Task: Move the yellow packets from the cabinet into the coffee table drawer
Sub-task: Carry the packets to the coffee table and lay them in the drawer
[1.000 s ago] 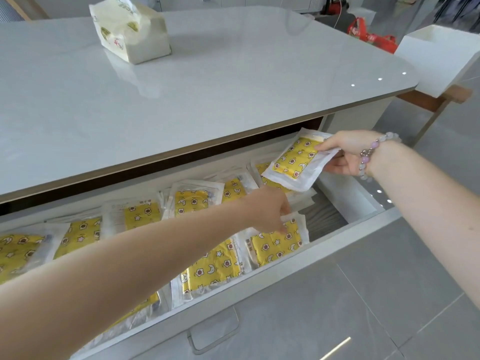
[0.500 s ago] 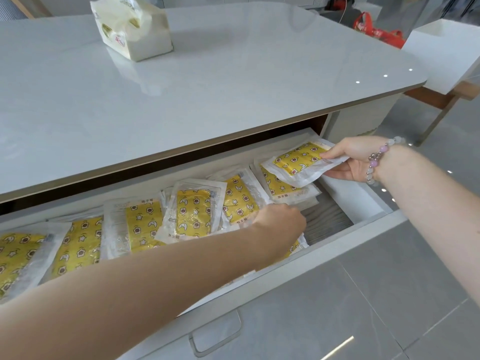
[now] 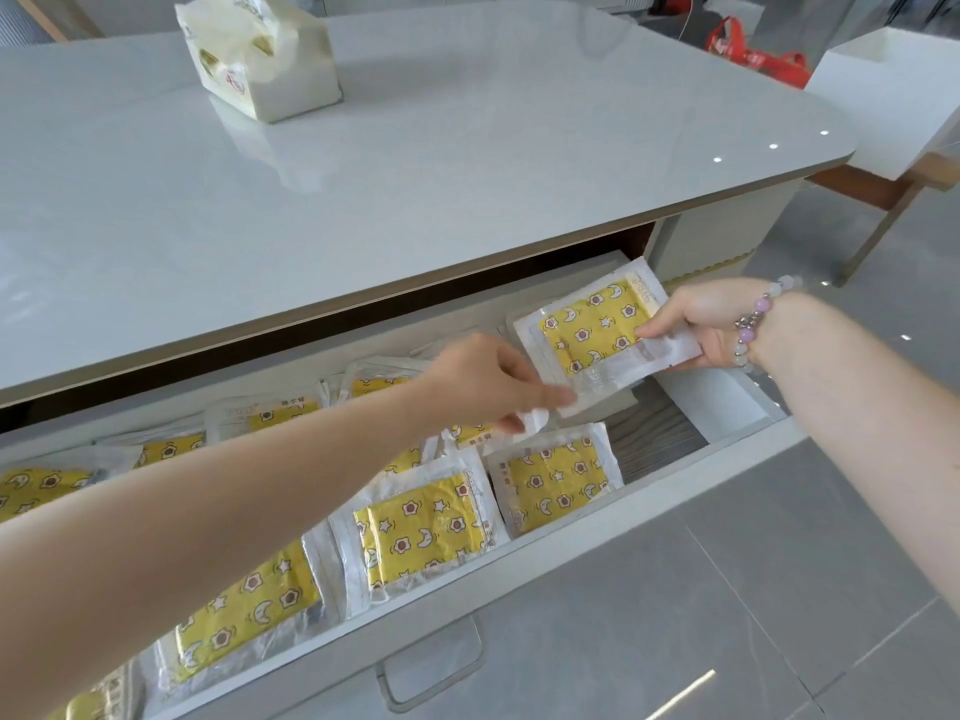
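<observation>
A yellow packet, printed with stars and moons inside clear wrap, is held above the right end of the open drawer, caught between two hands. The right hand, a beaded bracelet at its wrist, grips the packet's right edge, thumb on top and fingers underneath. The left hand pinches the clear corner nearest the camera. Whether a second packet rides beneath it cannot be told. Directly below the grip lies a bare strip of drawer floor. To the left of it, other packets overlap in rows along the drawer. Beyond the hands, a tissue pack stands on the coffee table top. The likely risks are the slick wrap slipping from the two-finger pinch, or the packet landing askew on its neighbours and riding high enough to catch when the drawer is shut.
</observation>
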A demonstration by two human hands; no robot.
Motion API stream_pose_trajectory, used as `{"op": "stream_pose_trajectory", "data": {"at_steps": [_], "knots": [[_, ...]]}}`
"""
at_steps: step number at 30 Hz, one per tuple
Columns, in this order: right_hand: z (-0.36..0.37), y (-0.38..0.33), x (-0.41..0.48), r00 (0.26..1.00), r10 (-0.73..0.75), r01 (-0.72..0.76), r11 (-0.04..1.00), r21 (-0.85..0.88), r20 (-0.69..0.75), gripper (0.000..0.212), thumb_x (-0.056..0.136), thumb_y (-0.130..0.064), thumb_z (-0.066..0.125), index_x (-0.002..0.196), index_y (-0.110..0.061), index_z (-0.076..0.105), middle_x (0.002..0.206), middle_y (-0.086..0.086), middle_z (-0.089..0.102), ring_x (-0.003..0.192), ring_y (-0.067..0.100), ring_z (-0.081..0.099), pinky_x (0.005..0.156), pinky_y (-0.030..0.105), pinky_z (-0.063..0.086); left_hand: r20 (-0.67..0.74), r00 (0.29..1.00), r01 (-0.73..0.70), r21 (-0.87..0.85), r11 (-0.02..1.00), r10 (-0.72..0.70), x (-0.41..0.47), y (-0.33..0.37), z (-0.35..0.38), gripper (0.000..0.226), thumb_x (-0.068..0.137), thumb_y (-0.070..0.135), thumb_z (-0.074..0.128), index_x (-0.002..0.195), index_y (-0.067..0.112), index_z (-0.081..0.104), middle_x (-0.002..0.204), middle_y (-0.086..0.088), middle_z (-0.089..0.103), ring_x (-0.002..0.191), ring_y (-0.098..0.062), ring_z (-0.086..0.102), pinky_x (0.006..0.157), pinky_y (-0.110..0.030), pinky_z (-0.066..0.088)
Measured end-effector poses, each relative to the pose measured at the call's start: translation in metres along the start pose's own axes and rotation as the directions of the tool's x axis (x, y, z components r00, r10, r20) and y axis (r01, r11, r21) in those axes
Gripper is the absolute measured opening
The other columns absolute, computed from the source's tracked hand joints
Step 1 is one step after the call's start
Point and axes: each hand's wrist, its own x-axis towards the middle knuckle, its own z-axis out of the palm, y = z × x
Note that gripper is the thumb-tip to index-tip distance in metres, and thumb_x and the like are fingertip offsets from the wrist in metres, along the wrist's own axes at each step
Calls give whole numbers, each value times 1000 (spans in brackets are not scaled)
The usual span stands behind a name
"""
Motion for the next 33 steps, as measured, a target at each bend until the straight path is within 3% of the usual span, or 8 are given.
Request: {"op": "stream_pose_trajectory", "data": {"at_steps": [3, 8, 15, 19, 24, 27, 30, 33], "knots": [[2, 0, -2, 996, -27, 25, 999, 20, 82, 28, 92, 9, 40, 100, -5, 63, 81, 7, 75, 66, 17, 72, 64, 28, 57, -213, 975, 39, -95, 995, -58, 8, -2, -11, 48, 75, 60, 64, 95, 18, 58, 84, 3, 70, 66, -7, 67, 68, -26, 57], [9, 3, -3, 978, -41, 52, 998, -47, 203, 31, 89, 10, 43, 108, -5, 63, 99, 10, 73, 86, 22, 72, 80, 33, 57, -164, 986, -6, -44, 999, -2, 9, 1, -10, 64, 80, 61, 57, 127, 19, 50, 102, 4, 63, 83, -12, 65, 74, -30, 58], [15, 5, -9, 969, 34, 39, 958, -283, 247, 24, 75, -23, 64, 96, -12, 67, 88, 4, 75, 77, 18, 71, 73, 34, 58, 3, 1000, 25, -287, 958, -25, 3, 2, -5, 17, 84, 28, 70, 97, 18, 66, 91, -1, 72, 79, -14, 70, 73, -25, 59], [22, 14, -1, 989, 138, -63, 689, -722, 46, 36, 75, -42, 72, 86, -8, 66, 71, 4, 69, 58, 12, 65, 49, 20, 51, 91, 987, 138, -77, 987, -131, 2, -10, 10, 14, 82, 28, 73, 88, 18, 65, 78, 1, 67, 52, -5, 63, 51, -13, 52], [45, 26, 21, 983, 182, -78, 431, -899, 1, 55, 80, -50, 67, 102, 1, 65, 82, 9, 70, 48, 9, 59, 40, 16, 46, 95, 978, 171, 162, 972, -187, 2, -20, 19, 24, 86, 30, 68, 89, 6, 67, 86, -4, 72, 53, -12, 65, 57, -19, 53], [53, 31, 24, 959, 281, -112, 280, -954, -30, 53, 87, -55, 56, 99, -4, 65, 72, 2, 67, 35, 3, 53, 35, 13, 41, 91, 990, 45, 533, 845, -110, -1, -12, 26, 37, 89, 36, 59, 64, 9, 59, 55, 2, 62, 52, -8, 61, 50, -16, 45], [62, 35, 25, 961, 266, -112, 109, -988, -79, 53, 92, -58, 45, 72, -10, 56, 51, -4, 59, 35, 6, 50, 38, 14, 40, 36, 999, -16, 748, 663, -16, -4, 1, 30, 49, 86, 43, 63, 61, 10, 39, 62, 1, 44, 72, -17, 54, 53, -23, 44], [68, 37, 25, 958, 273, -103, 40, -994, -89, 57, 95, -58, 36, 69, -9, 48, 80, 1, 63, 48, 11, 50, 47, 17, 40, 51, 998, -28, 824, 565, -26, -4, 8, 32, 49, 83, 49, 65, 71, 10, 37, 68, -1, 36, 76, -19, 47, 62, -27, 45]]}}
